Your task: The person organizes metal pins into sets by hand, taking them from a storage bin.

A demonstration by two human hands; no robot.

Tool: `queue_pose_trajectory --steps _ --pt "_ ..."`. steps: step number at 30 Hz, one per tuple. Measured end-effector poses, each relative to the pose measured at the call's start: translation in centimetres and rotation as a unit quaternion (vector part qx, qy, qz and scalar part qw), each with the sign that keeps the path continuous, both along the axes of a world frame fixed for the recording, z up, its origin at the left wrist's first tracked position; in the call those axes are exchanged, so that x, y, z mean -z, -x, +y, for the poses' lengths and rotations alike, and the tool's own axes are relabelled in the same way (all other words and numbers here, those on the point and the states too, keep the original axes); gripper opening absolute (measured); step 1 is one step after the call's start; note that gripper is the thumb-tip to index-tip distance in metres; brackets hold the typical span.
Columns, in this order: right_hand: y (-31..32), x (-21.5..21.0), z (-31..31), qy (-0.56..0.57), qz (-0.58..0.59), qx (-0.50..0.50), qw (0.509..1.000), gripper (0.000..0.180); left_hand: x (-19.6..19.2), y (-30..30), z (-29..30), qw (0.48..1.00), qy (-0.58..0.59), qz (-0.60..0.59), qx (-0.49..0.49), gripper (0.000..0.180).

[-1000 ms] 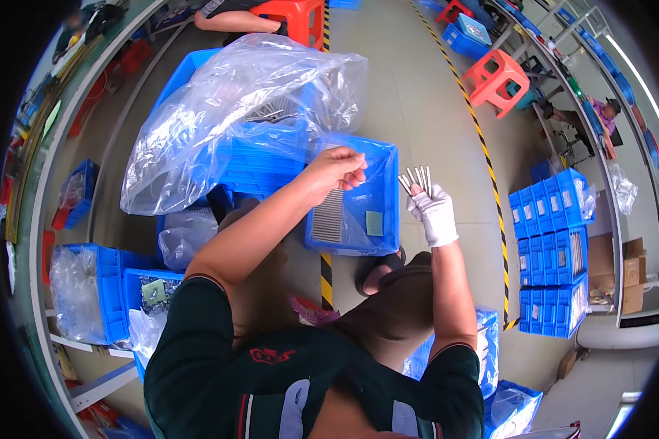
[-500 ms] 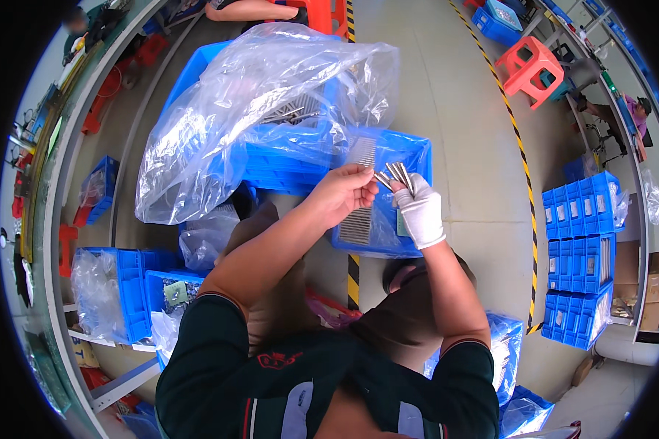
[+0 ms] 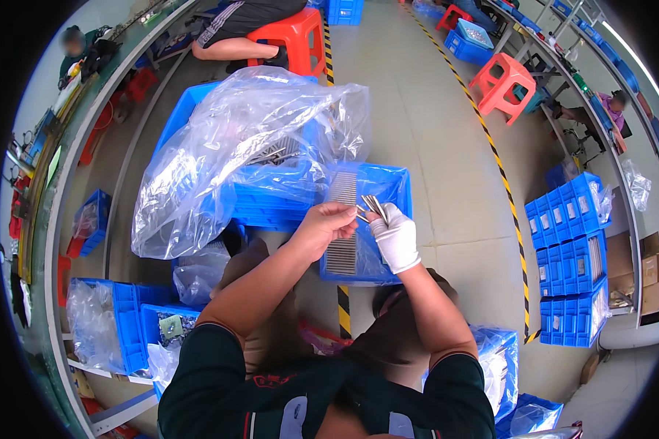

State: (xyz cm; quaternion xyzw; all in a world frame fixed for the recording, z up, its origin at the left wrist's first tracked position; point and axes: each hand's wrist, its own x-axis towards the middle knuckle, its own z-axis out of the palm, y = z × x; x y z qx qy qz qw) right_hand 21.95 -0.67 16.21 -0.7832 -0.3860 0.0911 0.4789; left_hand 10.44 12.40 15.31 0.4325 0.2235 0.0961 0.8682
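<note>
My bare left hand [image 3: 324, 224] is closed, its thumb and forefinger pinched at the end of a thin metal rod. My right hand [image 3: 395, 240], in a white glove, grips a small bunch of metal rods [image 3: 373, 206] that fan out toward the upper left. Both hands meet over a blue bin [image 3: 406, 192] lined with clear plastic. Inside it, along the left side, a neat column of similar metal rods [image 3: 341, 252] lies side by side. Behind, a larger blue bin [image 3: 271, 201] under a clear plastic bag [image 3: 198, 157] holds loose metal rods [image 3: 274, 155].
Blue bins [image 3: 121, 322] with plastic bags and small parts stand at my left, beside a long bench [image 3: 69, 154]. Stacked blue crates [image 3: 567, 263] are on the right, past a yellow-black floor stripe [image 3: 507, 183]. Red stools [image 3: 504, 82] and other seated people are farther off.
My view has tilted upward, so the bins and hands appear lower and slightly left. Both hands keep their hold on the rods, with little change between them.
</note>
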Motion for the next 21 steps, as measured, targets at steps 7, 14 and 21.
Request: queue_pose_trajectory --steps 7,14,21 --pt "-0.2 0.4 -0.1 0.006 0.006 -0.016 1.000 0.013 0.3 -0.3 0.3 0.995 -0.091 0.008 -0.047 0.018" --pt "0.1 -0.3 -0.2 0.000 -0.040 -0.028 0.999 0.011 0.6 -0.5 0.3 0.998 -0.049 -0.001 -0.038 0.018" --pt "0.3 -1.1 -0.3 0.007 -0.098 -0.027 0.995 0.009 0.5 -0.4 0.3 0.999 -0.020 -0.011 -0.043 0.016"
